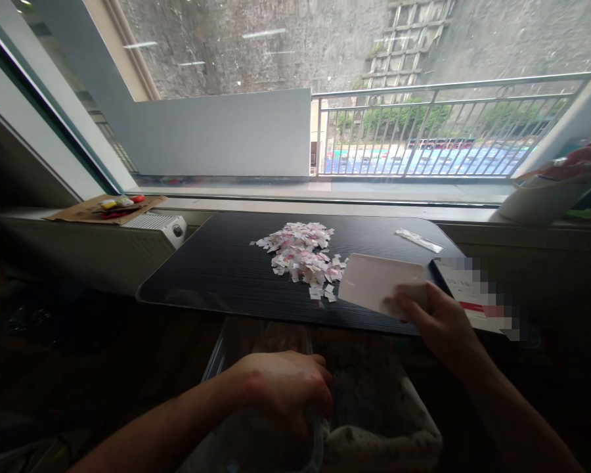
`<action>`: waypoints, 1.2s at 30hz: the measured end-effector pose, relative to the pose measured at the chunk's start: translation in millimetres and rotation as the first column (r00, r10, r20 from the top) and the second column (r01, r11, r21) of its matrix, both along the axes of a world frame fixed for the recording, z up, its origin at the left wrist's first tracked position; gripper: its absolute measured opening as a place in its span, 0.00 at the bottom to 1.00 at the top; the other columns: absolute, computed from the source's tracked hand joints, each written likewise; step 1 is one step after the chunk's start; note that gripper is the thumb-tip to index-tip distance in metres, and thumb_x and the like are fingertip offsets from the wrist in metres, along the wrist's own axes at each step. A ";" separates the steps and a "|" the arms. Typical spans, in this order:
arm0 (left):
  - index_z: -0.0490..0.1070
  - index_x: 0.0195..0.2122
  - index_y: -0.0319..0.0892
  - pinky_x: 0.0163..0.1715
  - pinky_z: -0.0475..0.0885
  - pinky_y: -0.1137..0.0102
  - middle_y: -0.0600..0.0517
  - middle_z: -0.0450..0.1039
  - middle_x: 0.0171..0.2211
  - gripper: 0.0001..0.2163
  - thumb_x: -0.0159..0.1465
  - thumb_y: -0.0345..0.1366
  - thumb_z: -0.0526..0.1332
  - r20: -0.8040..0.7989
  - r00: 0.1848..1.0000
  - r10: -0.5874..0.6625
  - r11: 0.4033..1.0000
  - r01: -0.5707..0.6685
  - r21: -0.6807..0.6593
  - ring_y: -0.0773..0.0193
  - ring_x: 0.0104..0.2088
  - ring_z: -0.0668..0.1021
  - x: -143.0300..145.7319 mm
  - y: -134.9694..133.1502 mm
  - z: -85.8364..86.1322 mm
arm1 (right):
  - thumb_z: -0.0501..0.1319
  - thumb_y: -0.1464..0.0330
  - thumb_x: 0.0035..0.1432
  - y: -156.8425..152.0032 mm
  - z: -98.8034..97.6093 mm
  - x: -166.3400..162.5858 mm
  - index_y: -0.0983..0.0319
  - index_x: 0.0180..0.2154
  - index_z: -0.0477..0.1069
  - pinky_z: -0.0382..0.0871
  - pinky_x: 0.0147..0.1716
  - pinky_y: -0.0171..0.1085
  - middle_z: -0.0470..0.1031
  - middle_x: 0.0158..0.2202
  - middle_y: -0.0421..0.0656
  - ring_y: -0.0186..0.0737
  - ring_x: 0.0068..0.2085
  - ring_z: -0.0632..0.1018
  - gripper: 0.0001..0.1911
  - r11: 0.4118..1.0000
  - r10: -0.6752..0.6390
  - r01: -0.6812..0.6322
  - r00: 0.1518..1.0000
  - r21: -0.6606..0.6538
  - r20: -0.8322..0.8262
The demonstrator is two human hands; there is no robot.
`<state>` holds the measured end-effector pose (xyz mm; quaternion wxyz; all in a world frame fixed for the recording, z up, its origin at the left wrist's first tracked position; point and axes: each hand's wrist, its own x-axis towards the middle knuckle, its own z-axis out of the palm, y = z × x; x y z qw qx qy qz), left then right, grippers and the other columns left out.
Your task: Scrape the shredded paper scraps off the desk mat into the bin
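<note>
A loose heap of small white and pink paper scraps (303, 253) lies on the black tabletop (217, 263). Just right of the heap, my right hand (440, 318) grips a flat white rectangular sheet (374, 282) by its right end, tilted above the table. Below the table's near edge, my left hand (290, 387) is closed over the right side of a clear plastic container (256, 447). Its fingertips are partly hidden in shadow. A few scraps show faintly at the container's bottom.
A booklet or box with a red stripe (473, 305), partly blurred out, lies at the table's right. Behind it is a thin clear-wrapped strip (418, 240). Cardboard (93, 209) with small tools rests at left by a radiator (160, 226). A white tub (542, 197) stands on the sill.
</note>
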<state>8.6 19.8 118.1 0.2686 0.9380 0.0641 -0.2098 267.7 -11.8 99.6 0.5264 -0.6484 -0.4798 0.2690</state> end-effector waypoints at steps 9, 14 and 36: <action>0.80 0.47 0.41 0.35 0.67 0.66 0.48 0.78 0.44 0.16 0.57 0.34 0.66 0.037 0.999 -0.006 1.000 0.006 0.002 0.54 0.48 0.74 -1.7 2.7 -3.9 | 0.64 0.61 0.53 -13.3 24.7 -3.9 0.56 0.33 0.76 0.77 0.34 0.41 0.84 0.30 0.41 0.47 0.33 0.83 0.07 0.998 -0.015 0.022 0.990 -0.050 0.144; 0.80 0.46 0.39 0.35 0.68 0.66 0.46 0.78 0.44 0.16 0.57 0.34 0.66 0.039 0.999 -0.009 1.000 0.009 -0.015 0.54 0.47 0.74 -0.4 2.7 -3.5 | 0.64 0.59 0.53 -11.8 25.7 -1.0 0.56 0.32 0.75 0.77 0.33 0.41 0.84 0.29 0.41 0.48 0.32 0.83 0.08 0.999 0.001 0.006 0.990 -0.052 0.143; 0.80 0.47 0.40 0.34 0.67 0.67 0.47 0.78 0.44 0.17 0.56 0.33 0.66 0.024 1.000 -0.004 1.000 0.004 -0.001 0.54 0.47 0.74 -0.3 1.8 -4.1 | 0.65 0.59 0.50 -22.8 26.0 -3.8 0.55 0.31 0.76 0.75 0.29 0.40 0.82 0.27 0.39 0.46 0.29 0.81 0.08 0.997 0.020 -0.011 0.992 -0.074 0.121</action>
